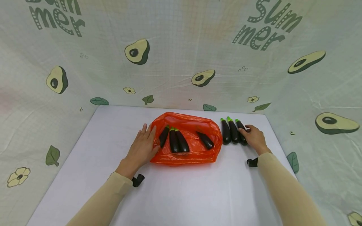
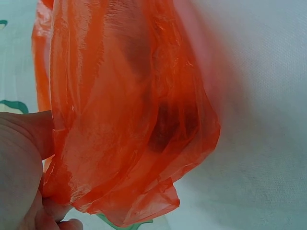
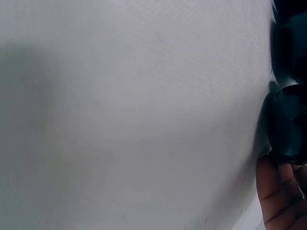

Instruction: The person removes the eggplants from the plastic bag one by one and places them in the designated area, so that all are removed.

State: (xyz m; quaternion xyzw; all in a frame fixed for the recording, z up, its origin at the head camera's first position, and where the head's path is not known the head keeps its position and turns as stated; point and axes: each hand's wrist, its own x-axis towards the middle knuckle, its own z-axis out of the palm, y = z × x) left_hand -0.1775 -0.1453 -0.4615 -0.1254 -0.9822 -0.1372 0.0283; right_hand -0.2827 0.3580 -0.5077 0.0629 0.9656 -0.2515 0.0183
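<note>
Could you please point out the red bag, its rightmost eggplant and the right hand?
Red bag (image 1: 182,159), head view: its near wall.
Rightmost eggplant (image 1: 205,140), head view: dark body.
Right hand (image 1: 255,138), head view: back of hand.

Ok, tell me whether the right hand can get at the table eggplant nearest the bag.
Probably yes: that eggplant lies uncovered. The middle eggplant is between it and the right hand, which would likely have to pass over.

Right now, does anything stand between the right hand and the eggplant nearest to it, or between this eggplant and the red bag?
Nothing visible stands between the right hand and the nearest eggplant: they touch. Between that eggplant and the red bag, two other eggplants lie side by side.
</note>
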